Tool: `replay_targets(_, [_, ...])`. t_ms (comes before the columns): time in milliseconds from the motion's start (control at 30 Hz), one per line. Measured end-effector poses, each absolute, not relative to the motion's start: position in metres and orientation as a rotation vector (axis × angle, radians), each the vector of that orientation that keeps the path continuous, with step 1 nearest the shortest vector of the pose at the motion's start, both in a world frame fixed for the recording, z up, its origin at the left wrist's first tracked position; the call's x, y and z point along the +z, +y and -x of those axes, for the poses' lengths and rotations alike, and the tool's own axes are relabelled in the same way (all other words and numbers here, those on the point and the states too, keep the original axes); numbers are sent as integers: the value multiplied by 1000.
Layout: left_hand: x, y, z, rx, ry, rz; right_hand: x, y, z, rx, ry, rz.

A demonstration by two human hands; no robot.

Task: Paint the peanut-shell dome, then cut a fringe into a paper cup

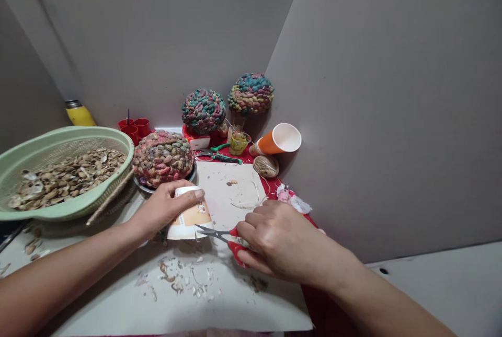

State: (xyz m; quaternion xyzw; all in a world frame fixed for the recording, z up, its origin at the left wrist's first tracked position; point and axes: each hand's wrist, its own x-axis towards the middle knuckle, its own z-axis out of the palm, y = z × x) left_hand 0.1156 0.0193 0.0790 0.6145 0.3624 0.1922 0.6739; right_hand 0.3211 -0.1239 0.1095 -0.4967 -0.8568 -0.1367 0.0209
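Observation:
My left hand (177, 202) grips a paper cup (192, 218), white with a yellow-orange print, its cut edge turned down toward me. In my right hand (270, 237) are scissors (217, 233) with red handles; their blades are parted at the cup's lower edge. Below the cup, small scraps and shell bits (180, 279) lie scattered on the white board (251, 311). Just beyond my left hand, a ball covered in pinkish and brown shells (162, 158) rests in a metal bowl (146, 188).
A green basket (129, 155) of shells stands left, with a yellow bottle (80, 115) and red cups (143, 127) behind. Two coloured balls (204, 111), pliers (221, 156), a small yellow-stained cup (238, 143), an orange paper cup (269, 143) and a twine ball (265, 166) sit farther back.

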Motion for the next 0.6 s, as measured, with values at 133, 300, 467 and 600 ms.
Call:
replay_targets(133, [80,17,-116,423,819,-1377,108,-124,-319,-457,-2646,1508])
replay_targets(300, [80,16,-117,444,832,-1369,102,-125,-321,-448,-2629,1454])
replay_targets(467, [81,16,-118,455,831,-1353,98,-126,-322,-424,-2616,1460])
replay_targets(600, [83,14,-117,474,827,-1345,95,-127,-321,-432,-2586,1436])
